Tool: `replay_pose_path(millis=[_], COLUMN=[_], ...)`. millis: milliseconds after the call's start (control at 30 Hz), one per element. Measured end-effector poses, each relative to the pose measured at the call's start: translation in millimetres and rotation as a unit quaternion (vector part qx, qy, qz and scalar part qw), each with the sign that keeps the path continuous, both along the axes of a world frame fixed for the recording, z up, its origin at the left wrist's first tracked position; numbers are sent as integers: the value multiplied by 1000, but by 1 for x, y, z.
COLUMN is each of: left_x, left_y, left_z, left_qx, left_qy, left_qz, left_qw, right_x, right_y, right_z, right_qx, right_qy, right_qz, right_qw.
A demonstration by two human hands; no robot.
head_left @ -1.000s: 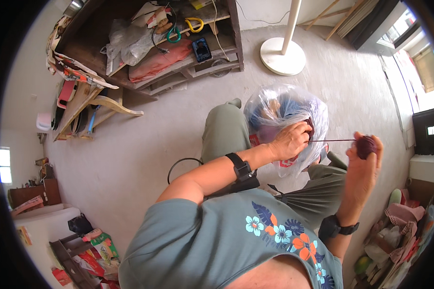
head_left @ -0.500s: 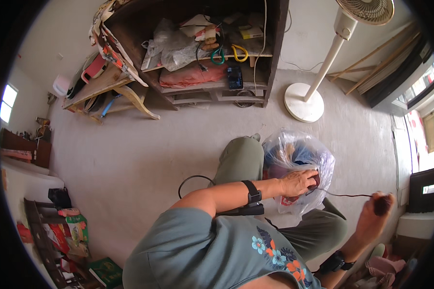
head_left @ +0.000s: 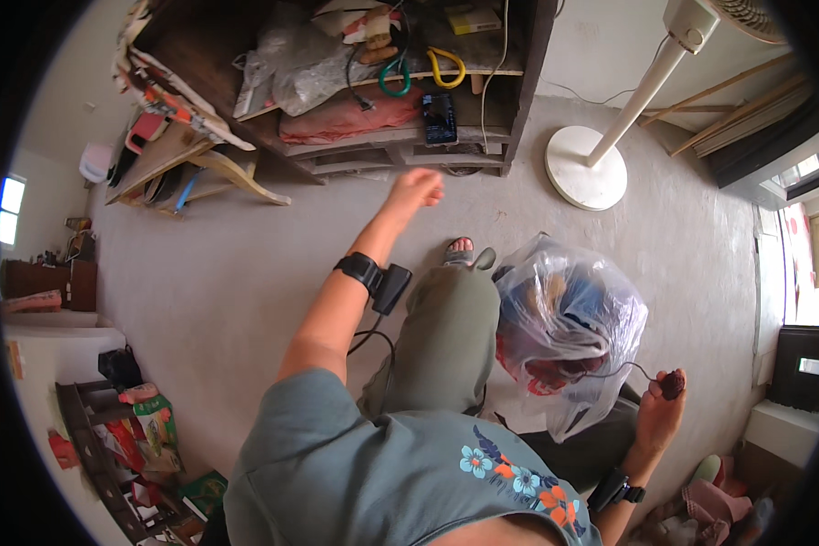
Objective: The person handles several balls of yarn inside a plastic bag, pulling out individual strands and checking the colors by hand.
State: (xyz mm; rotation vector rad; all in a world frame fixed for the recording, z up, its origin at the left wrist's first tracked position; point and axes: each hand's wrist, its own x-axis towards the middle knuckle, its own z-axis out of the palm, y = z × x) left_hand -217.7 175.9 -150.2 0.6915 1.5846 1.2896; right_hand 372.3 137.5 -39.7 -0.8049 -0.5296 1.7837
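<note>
My right hand point(head_left: 662, 414) is closed on a small dark-red ball of yarn point(head_left: 672, 385), held out to the right of the bag. From the ball a thin dark strand point(head_left: 630, 364) runs left into a clear plastic bag point(head_left: 591, 314). Blue, tan and red things show through the bag's wall, too crumpled over to name. Over the floor in front of the cabinet, my left hand point(head_left: 417, 189) is raised with its fingers curled in and slightly blurred. Whether anything is inside those fingers is hidden.
A dark open cabinet point(head_left: 517, 118) stands ahead, with a phone point(head_left: 439, 119), plastic bags and coiled cords on its shelves. A white standing fan point(head_left: 586, 168) is at the far right. To the left are a wooden stool point(head_left: 237, 177) and, nearer, a rack of packages point(head_left: 91, 446).
My left hand has left the bag and swung up and left toward the cabinet. My right hand has drawn in a little leftward with the yarn ball, and the strand now hangs in a curve.
</note>
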Motion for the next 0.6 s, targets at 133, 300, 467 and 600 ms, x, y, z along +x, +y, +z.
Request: replay_pose_path(millis=[133,300,467,600], left_x=[-50,-72,-78,-76], left_y=[42,105,128,129], left_z=[-81,-124,-153,-153], left_qx=[-42,18,48,62], left_qy=[-73,-178,-224,-205], left_qz=[113,240,271,286], left_qw=[990,954,935,934], right_x=[1,-5,-8,-21], right_y=[8,21,32,40], right_z=[-9,-16,-18,-11], right_qx=[-22,-46,-55,-55], right_qy=[24,28,-9,0], right_qz=[-22,-31,-59,-41], right_qw=[999,998,997,998])
